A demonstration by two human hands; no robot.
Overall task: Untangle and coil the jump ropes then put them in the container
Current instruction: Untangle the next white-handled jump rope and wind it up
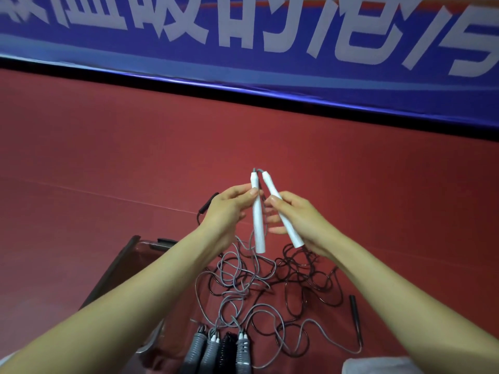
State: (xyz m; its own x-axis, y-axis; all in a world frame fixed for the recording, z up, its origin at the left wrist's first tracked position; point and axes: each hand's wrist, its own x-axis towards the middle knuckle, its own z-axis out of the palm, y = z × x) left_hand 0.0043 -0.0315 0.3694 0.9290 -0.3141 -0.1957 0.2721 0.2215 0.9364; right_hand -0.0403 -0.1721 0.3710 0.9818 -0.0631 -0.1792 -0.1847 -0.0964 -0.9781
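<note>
My left hand (229, 209) grips one white jump-rope handle (258, 228) and my right hand (297, 214) grips the other white handle (290, 233). Both handles are raised above the floor, their tops close together. Their grey cord (235, 282) hangs down into a loose tangle, mixed with a black cord (305, 276). One black handle (355, 311) lies at the right, another black handle (208, 205) behind my left hand. Several coiled ropes (218, 352) lie side by side at the bottom. A clear container (121, 268) sits under my left forearm.
The red floor (108, 157) stretches ahead to a blue banner (243, 36) with white characters along a black base. A pale cloth-like patch (378, 365) shows at the bottom right edge.
</note>
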